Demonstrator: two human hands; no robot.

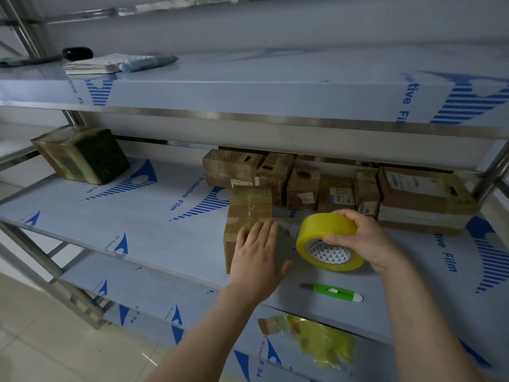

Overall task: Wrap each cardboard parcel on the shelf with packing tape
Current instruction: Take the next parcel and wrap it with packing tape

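Pressing my left hand (257, 260) flat and open on the parcel (248, 216) near the shelf (137, 230) front edge; my right hand (363, 241) is gripping the tape roll (327, 241).

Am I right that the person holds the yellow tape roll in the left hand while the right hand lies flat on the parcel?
Not quite: the hands are swapped. In the head view the right hand holds the yellow tape roll, and the left hand lies flat on the parcel.

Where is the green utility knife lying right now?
In the head view, the green utility knife lies on the middle shelf near its front edge, just below the yellow tape roll held in the right hand.
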